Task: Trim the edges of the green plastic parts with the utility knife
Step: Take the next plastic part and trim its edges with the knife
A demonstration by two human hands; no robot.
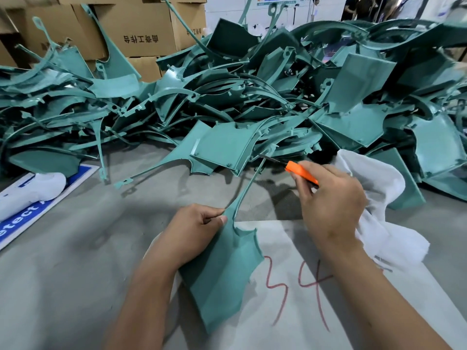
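Note:
A green plastic part (222, 271) with a broad flat body and a long thin arm lies in front of me. My left hand (192, 236) grips it where the body narrows into the arm. My right hand (331, 198) holds an orange utility knife (300, 172). Its blade points up and left, with the tip at the far end of the thin arm, near the pile. A big heap of the same green parts (252, 97) covers the back of the grey table (75, 248).
A white sheet (316, 311) with red writing lies under my forearms. A white cloth (379, 198) sits behind my right hand. At the left edge rest a white object (32, 190) and a blue sign (30, 213). Cardboard boxes (136, 29) stand behind the heap.

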